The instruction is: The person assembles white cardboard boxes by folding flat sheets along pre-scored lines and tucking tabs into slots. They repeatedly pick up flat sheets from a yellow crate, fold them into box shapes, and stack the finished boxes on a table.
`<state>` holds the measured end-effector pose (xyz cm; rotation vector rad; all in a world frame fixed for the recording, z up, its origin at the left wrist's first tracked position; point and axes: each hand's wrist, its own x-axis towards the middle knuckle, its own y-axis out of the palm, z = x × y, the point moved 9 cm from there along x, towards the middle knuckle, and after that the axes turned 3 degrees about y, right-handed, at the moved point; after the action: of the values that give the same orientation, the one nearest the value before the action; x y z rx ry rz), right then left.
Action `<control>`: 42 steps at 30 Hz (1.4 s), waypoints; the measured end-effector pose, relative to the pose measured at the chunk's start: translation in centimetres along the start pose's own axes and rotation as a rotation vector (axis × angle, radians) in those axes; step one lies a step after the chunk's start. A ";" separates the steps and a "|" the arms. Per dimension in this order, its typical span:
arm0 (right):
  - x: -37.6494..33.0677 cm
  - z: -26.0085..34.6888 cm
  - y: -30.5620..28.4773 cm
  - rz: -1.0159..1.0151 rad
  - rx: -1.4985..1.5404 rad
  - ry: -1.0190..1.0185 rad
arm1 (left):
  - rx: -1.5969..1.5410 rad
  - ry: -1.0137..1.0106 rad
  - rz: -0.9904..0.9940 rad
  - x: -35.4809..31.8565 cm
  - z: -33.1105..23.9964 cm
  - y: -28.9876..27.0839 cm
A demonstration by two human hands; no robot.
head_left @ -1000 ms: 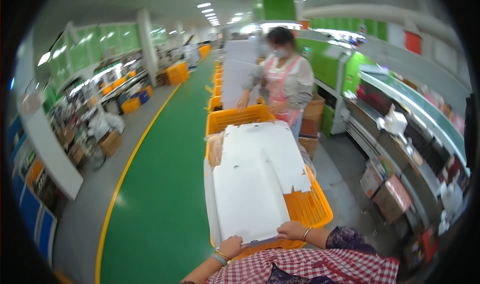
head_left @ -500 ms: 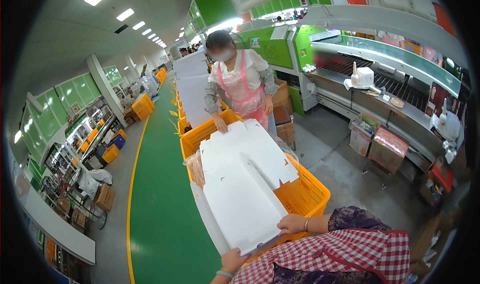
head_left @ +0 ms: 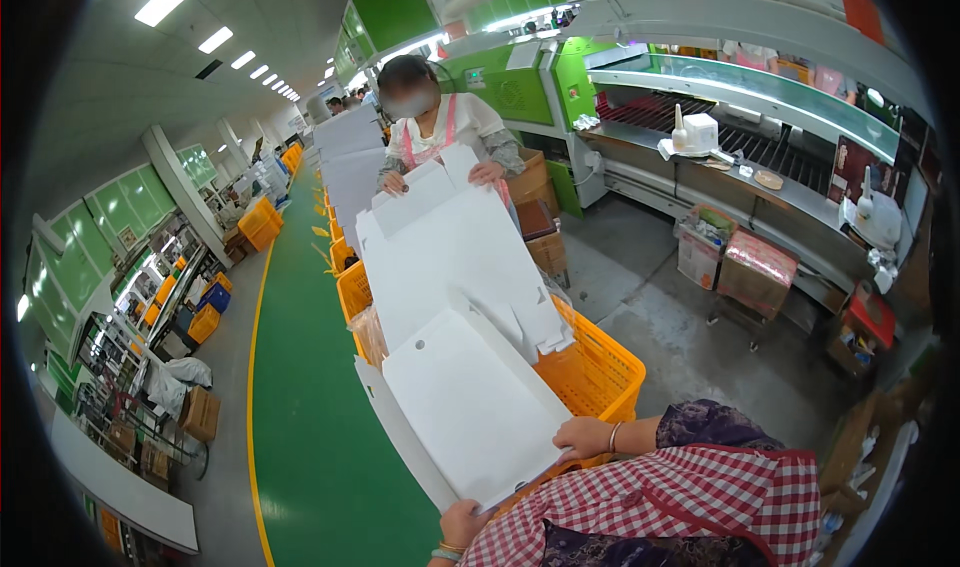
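Fingers [head_left: 565, 447] of left hand [head_left: 463, 521] and right hand [head_left: 587, 435], nearly closed, pinch one white cardboard piece [head_left: 475, 397] (one co-worker [head_left: 432, 141] opposite).

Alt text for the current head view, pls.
A person's left hand and right hand grip the near edge of white cut cardboard lying over yellow crates, while a masked co-worker opposite holds white cardboard at the far end. A green walkway runs along the left; green-and-white machinery stands at upper right.
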<state>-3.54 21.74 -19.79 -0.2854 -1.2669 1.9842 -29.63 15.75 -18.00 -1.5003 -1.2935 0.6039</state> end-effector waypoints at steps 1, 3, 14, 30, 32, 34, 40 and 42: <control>-0.1 0.0 -0.1 -0.014 0.001 -0.007 | 0.006 0.011 0.003 0.1 0.0 0.1; -0.4 0.0 -0.4 -0.049 -0.023 -0.037 | 0.046 0.080 -0.002 0.5 -0.5 0.0; -0.7 -0.6 1.3 -0.010 0.017 0.027 | -0.057 -0.022 0.148 -2.4 4.9 3.7; -1.1 -0.9 0.4 0.037 0.036 0.036 | -0.133 -0.181 0.411 -1.9 -0.4 0.6; -1.2 -1.1 0.4 0.051 0.029 0.037 | -0.182 -0.261 0.411 -1.9 -0.8 0.5; -1.2 -1.2 0.1 0.066 0.026 0.045 | -0.167 -0.220 0.425 -1.7 -0.9 0.7; -1.2 0.1 0.5 0.070 -0.112 0.008 | -0.124 -0.168 0.463 -1.4 -0.5 1.5; -1.8 0.9 0.4 0.005 -0.167 -0.077 | -0.109 -0.152 0.482 -1.2 -0.3 1.7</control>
<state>-3.00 19.77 -19.99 -0.2960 -1.4861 1.9123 -29.05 14.71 -19.73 -1.9053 -1.0904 0.9845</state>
